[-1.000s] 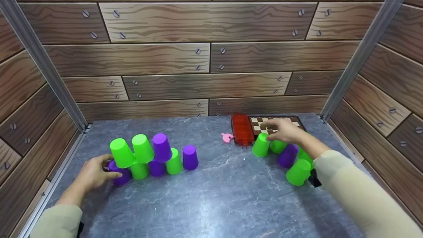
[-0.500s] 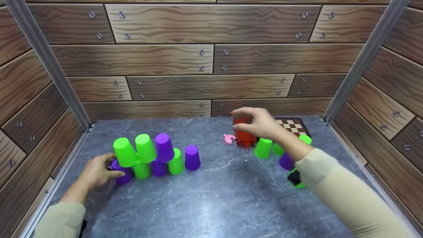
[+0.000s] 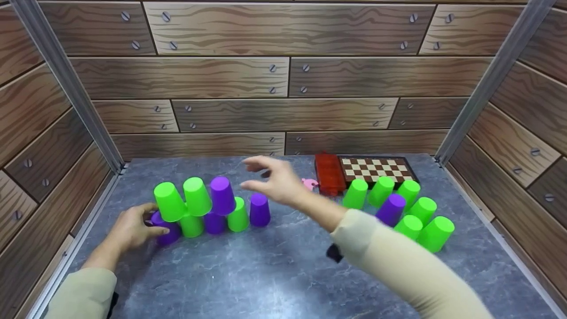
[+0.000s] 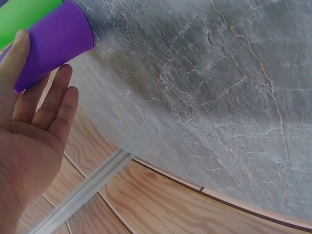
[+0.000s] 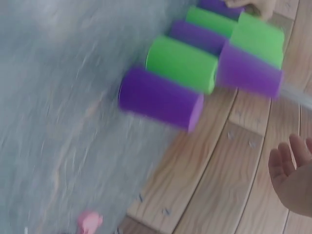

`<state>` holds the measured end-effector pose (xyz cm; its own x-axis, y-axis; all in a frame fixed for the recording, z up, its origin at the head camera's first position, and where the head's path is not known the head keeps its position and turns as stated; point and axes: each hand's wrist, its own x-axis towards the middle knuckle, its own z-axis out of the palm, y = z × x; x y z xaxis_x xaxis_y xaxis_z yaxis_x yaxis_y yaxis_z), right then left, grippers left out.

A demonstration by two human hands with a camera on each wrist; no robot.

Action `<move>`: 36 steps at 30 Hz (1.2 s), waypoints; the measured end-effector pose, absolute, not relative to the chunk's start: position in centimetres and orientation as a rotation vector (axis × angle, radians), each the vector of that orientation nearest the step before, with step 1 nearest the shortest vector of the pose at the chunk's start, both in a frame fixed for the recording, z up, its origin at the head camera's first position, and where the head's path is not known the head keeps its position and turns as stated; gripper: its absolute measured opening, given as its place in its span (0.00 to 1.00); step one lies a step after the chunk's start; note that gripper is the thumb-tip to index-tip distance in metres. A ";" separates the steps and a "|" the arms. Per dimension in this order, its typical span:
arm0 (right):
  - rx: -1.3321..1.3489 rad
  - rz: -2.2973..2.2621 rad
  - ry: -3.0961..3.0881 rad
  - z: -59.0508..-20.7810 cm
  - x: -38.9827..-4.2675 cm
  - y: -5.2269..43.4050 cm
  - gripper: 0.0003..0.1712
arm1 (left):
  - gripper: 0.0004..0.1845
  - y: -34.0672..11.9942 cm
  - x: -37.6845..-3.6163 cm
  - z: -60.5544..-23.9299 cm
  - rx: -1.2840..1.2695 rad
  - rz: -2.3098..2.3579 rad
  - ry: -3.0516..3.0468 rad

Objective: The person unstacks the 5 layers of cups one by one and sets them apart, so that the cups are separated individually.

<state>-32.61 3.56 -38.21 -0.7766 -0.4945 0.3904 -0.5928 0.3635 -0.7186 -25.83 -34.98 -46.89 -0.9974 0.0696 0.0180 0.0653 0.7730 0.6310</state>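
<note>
A two-tier stack of upturned green and purple cups (image 3: 208, 208) stands on the left of the grey table (image 3: 283, 274). My left hand (image 3: 133, 228) holds the purple cup (image 3: 167, 234) at the bottom left end; the left wrist view has my thumb (image 4: 12, 53) along this purple cup (image 4: 53, 41) and my fingers beside it. My right hand (image 3: 259, 177) hovers with fingers spread above the purple end cup (image 3: 259, 210) and holds nothing. The right wrist view, which is blurred, shows the stack (image 5: 195, 63) from the side and my right fingertips (image 5: 292, 165).
Several loose green cups (image 3: 412, 217) and one purple cup (image 3: 390, 209) stand at the right. Behind them lie a chessboard (image 3: 376, 168), a red box (image 3: 329, 173) and a small pink object (image 3: 310, 184). Wood-patterned walls enclose the table on three sides.
My right hand has left the loose cups at the right and swung left across the table to above the stack, empty. My left hand has stayed on the purple cup.
</note>
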 end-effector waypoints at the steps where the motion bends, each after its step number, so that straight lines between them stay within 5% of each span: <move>1: 0.999 1.394 -2.498 -38.5 -32.5 2.8 0.32 | 0.36 -35.0 -25.8 -46.9 0.111 1.050 2.952; 21: 0.840 1.529 -2.554 -43.0 -32.6 -3.0 0.35 | 0.39 -35.0 -25.9 -47.0 0.112 1.032 2.961; 36: 0.848 1.676 -2.395 -41.9 -32.1 2.6 0.32 | 0.40 -35.1 -25.8 -46.9 0.106 1.052 2.931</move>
<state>-32.12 2.58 -41.89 -0.8401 -0.3836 0.3835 -0.4916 0.2400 -0.8371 -25.78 -35.11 -46.91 -0.9973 0.0728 -0.0013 0.0554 0.7698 0.6359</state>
